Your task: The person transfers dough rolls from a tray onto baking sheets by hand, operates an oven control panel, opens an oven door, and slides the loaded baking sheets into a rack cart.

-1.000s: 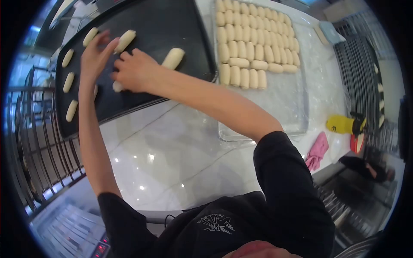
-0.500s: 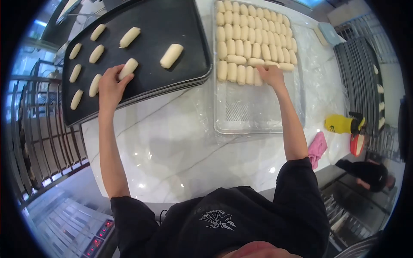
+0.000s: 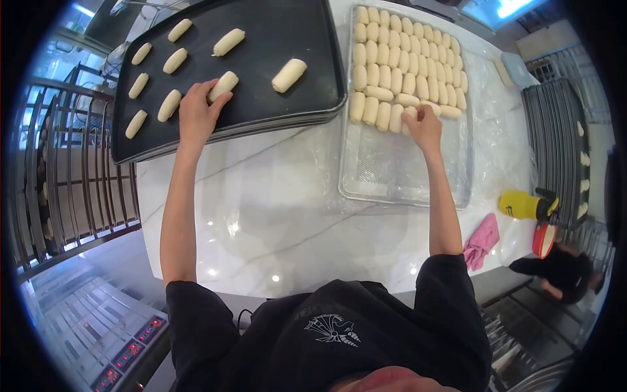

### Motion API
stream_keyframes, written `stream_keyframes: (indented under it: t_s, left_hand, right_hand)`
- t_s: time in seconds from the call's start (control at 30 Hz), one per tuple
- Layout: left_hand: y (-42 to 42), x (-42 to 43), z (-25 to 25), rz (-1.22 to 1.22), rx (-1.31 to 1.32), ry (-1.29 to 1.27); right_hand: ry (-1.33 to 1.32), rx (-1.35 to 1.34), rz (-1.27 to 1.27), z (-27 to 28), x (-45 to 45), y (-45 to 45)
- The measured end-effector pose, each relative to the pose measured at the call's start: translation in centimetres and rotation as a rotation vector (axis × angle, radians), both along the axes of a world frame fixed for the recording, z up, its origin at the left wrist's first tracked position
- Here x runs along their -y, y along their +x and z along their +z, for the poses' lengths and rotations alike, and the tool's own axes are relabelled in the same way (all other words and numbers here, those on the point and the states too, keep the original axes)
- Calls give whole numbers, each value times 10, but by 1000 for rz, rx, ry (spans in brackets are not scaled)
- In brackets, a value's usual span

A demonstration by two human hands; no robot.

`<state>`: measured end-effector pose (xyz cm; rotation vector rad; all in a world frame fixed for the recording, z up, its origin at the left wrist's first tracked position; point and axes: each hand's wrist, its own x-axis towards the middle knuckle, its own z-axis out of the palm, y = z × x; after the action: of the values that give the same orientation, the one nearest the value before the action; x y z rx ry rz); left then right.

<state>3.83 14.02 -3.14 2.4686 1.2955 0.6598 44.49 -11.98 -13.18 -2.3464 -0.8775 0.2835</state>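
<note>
While your left hand (image 3: pixel 201 112) holds a pale cylindrical dough roll (image 3: pixel 225 83) on the black rectangular tray (image 3: pixel 281 32), fingers half-curled, your right hand (image 3: pixel 426 129) pinches another pale cylindrical roll (image 3: pixel 407 118) right of that tray.

Pale rolls (image 3: pixel 226 83), probably dough, on black tray (image 3: pixel 297 32).

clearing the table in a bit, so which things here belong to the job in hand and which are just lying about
In the job:
dough rolls, one at the left hand, another at the right hand
black tray
pale tray

Probably just lying about:
pink cloth
yellow bottle
red-edged item
</note>
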Motion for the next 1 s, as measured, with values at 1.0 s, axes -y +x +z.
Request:
stream_keyframes:
  t_s: [1.0]
  left_hand:
    - [134,16,58,-139,21,-34]
  right_hand:
    - [111,265,62,70,-16,-48]
